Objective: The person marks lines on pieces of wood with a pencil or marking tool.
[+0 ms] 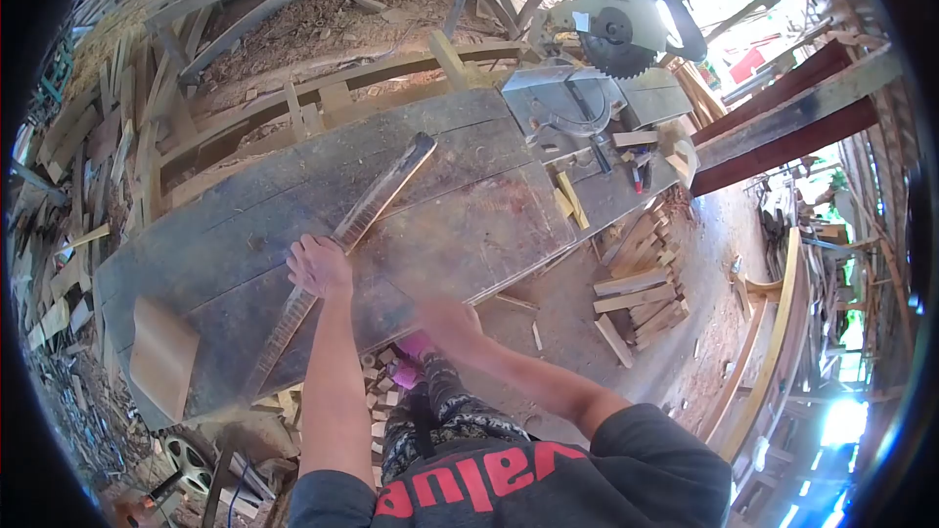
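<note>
A long narrow wooden strip [386, 188] lies diagonally across the worktable [469, 225]. My left hand [319, 265] is closed around its middle, with the strip showing above and below the fingers. My right hand [445, 323] is over the table's near edge, to the right of the strip and apart from it; motion smears its fingers. A curved wooden piece [164, 357] rests on the table's left end.
A miter saw [616, 29] stands at the table's far right end. Small wood pieces [569, 198] lie beside it. Stacked wood blocks [641, 303] are on the floor to the right. Long beams [792, 137] jut in at the upper right.
</note>
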Available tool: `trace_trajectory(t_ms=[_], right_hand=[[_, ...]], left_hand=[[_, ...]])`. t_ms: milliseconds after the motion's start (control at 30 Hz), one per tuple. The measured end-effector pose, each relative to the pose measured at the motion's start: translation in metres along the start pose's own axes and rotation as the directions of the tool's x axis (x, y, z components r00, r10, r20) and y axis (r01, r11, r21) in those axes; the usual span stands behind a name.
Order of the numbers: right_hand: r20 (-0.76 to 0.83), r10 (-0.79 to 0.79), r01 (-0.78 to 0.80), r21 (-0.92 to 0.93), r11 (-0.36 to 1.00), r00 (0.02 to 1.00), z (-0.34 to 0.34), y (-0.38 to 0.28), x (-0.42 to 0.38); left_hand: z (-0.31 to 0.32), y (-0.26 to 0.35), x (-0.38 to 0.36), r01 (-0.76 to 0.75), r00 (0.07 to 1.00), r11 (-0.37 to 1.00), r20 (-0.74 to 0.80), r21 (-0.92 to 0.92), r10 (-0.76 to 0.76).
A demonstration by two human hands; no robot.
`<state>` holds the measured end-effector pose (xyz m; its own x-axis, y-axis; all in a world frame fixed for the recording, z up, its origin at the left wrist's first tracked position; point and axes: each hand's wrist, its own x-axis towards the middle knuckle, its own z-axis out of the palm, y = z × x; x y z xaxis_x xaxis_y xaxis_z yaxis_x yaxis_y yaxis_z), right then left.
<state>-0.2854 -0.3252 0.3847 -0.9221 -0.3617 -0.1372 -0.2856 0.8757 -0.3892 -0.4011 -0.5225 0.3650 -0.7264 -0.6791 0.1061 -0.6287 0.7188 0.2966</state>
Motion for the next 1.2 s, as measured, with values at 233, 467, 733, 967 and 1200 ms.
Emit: trace_trajectory(t_ms=[233,467,733,967,1200], right_hand=[[-0.066,-0.061,0.06,-0.015,0.998,0.996,0.006,-0.045,0.104],[-0.018,0.032,-0.034,-0.113,0.993,0.999,-0.001,-0.016,0.037],[0.177,-0.073,0.142,-0.418,0.897,0.982,-0.003,0.029,-0.039],[-0.002,0.093,-0.091,-0.243,0.966,0.996,-0.001,0.048,-0.083],[0.005,0.033,-0.032,-0.168,0.985,0.999,-0.009,0.057,-0.096]], left_hand=[[0.005,-0.006,-0.002,0.026,1.0,0.999,0.011,0.03,-0.027],[0.004,-0.008,-0.007,-0.004,1.0,0.997,-0.02,-0.077,0.002],[0.003,0.0,-0.092,0.067,0.998,0.979,-0.01,-0.191,-0.07],[0.004,0.015,-0.139,-0.047,0.99,0.893,-0.137,-0.448,-0.017],[0.004,0.024,-0.159,-0.041,0.975,0.921,-0.217,-0.387,-0.048]])
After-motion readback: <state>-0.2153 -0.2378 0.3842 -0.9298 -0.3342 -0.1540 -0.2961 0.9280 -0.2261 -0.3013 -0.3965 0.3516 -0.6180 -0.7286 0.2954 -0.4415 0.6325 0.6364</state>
